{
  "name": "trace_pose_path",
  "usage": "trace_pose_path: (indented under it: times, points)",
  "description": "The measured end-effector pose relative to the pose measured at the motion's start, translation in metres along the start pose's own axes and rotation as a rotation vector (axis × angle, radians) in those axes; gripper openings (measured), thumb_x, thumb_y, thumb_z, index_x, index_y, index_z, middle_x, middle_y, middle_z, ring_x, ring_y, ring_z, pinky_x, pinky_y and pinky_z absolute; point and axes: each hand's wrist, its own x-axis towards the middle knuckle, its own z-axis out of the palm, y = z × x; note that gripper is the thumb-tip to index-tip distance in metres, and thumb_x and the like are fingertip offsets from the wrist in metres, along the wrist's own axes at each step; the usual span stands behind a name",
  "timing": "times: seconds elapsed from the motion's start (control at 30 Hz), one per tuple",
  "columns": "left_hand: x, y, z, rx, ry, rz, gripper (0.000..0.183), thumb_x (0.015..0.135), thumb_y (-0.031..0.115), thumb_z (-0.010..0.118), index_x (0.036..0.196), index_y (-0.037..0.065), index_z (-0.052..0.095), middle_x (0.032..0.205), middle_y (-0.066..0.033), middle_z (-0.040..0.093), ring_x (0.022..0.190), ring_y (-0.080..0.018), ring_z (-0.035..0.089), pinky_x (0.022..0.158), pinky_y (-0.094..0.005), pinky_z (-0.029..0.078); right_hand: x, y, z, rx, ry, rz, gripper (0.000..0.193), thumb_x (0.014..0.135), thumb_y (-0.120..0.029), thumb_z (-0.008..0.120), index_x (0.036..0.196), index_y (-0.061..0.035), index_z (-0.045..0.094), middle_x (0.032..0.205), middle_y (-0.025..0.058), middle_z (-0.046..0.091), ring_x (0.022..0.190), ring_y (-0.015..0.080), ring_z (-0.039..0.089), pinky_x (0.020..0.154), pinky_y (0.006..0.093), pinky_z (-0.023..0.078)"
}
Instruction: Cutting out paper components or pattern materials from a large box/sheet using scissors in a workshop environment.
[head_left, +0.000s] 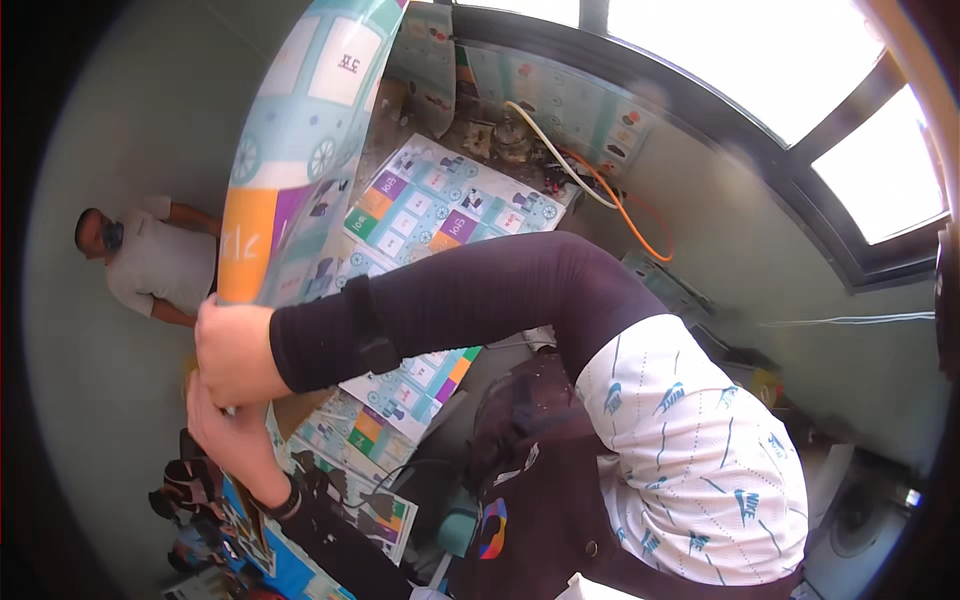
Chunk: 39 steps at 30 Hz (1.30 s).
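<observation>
A large printed sheet [305,130], coloured teal, orange and purple, rises in a curve from my hands to the top of the view. My right hand [238,350] is closed on its lower edge, with that arm crossing the view in a dark sleeve. Just below, my left hand [235,440] is up against the right one, its fingers bent closed. What those fingers grip is hidden. Behind my right forearm lies a stack of similar printed sheets [520,200], partly covered by the arm.
A white hose [545,135] and an orange hose [630,222] hang by the wall under the window [880,170]. One person [165,255] stands at the left. More people [190,480] are at the lower left, near a blue surface [290,572]. More printed sheets [385,500] lie below the stack.
</observation>
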Motion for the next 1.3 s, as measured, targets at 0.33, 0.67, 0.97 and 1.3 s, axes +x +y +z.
trace_pose_path:
  times: [0.33, 0.67, 0.97, 1.3]
  points:
    - [-0.081, -0.036, -0.012, 0.04, -0.061, -0.318, 0.033, 0.083, 0.014, 0.069, 0.112, 0.001, 0.061, 0.105, -0.0173, 0.064, 0.097, -0.036, 0.06, 0.084, -0.0406, 0.046, -0.008, -0.016, -0.03, -0.095, -0.021, -0.082, 0.016, 0.069, -0.027, 0.064, 0.068, -0.012, 0.07, 0.066, 0.006, 0.066, 0.07, 0.0278, 0.067, 0.065, 0.0471, 0.053]
    - [-0.057, -0.013, -0.035, -0.03, -0.031, -0.259, 0.045, 0.081, 0.014, 0.071, 0.121, 0.0, 0.056, 0.11, -0.0198, 0.063, 0.101, -0.0362, 0.061, 0.086, -0.0378, 0.046, 0.007, -0.043, -0.057, -0.105, -0.163, -0.038, 0.017, 0.074, -0.029, 0.061, 0.072, -0.0138, 0.07, 0.072, 0.004, 0.068, 0.073, 0.0269, 0.067, 0.067, 0.0524, 0.053]
    - [-0.039, -0.044, -0.009, -0.281, -0.024, -0.277, 0.029, 0.084, 0.005, 0.061, 0.11, -0.007, 0.058, 0.105, -0.0186, 0.066, 0.094, -0.0205, 0.062, 0.079, -0.0322, 0.046, 0.041, -0.055, -0.023, -0.126, -0.183, 0.015, 0.023, 0.079, -0.027, 0.058, 0.086, -0.013, 0.074, 0.08, 0.0047, 0.07, 0.079, 0.0262, 0.067, 0.073, 0.0531, 0.051]
    - [0.023, -0.087, -0.004, -0.453, 0.092, -0.169, 0.027, 0.083, 0.005, 0.067, 0.106, -0.008, 0.061, 0.098, -0.013, 0.067, 0.089, -0.0193, 0.062, 0.079, -0.0326, 0.047, 0.014, -0.018, -0.025, -0.01, 0.422, -0.013, 0.021, 0.075, -0.026, 0.059, 0.09, -0.0117, 0.063, 0.089, 0.0033, 0.065, 0.087, 0.0254, 0.061, 0.077, 0.0439, 0.047]
